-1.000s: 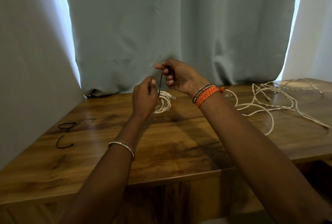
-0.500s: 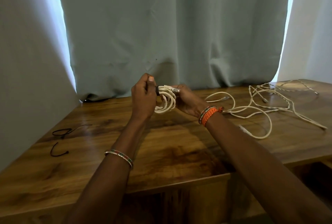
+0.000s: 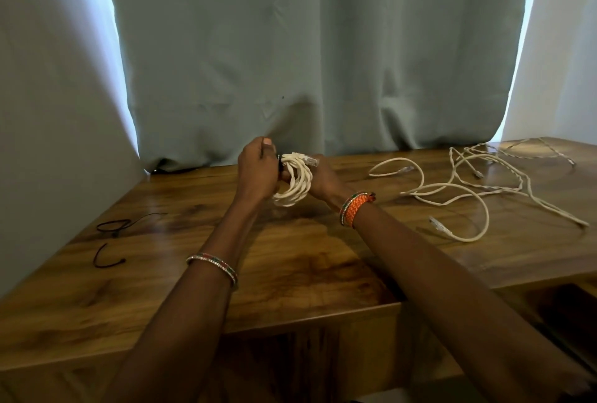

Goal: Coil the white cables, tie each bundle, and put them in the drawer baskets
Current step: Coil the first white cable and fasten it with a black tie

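Head view: we hold the coiled white cable (image 3: 295, 184) just above the wooden table (image 3: 307, 260), near the frame's centre, in front of the grey-green curtain (image 3: 323, 47). Our left hand (image 3: 258, 171) has fingers curled round the left side of the coil, thumb up, pinching where a dark tie (image 3: 279, 163) crosses the loops. Our right hand (image 3: 323, 178) sits behind and right of the coil, fingers wrapped round it from the far side; how tightly, we cannot tell. A clear plug end (image 3: 310, 161) sticks out at the coil's top, pointing right. Orange woven bands (image 3: 355, 209) on our right wrist, a thin beaded bangle (image 3: 213, 265) on the left forearm.

Right half of the frame: loose white cables (image 3: 468, 183) sprawled in loops on the table, well apart from the coil, several plug ends lying bare on the wood. Left edge: two black ties (image 3: 113, 234), one looped, one a short curve nearer us, both flat on the table. Lower right: a dark opening (image 3: 555, 315) below the table top; its contents cannot be made out
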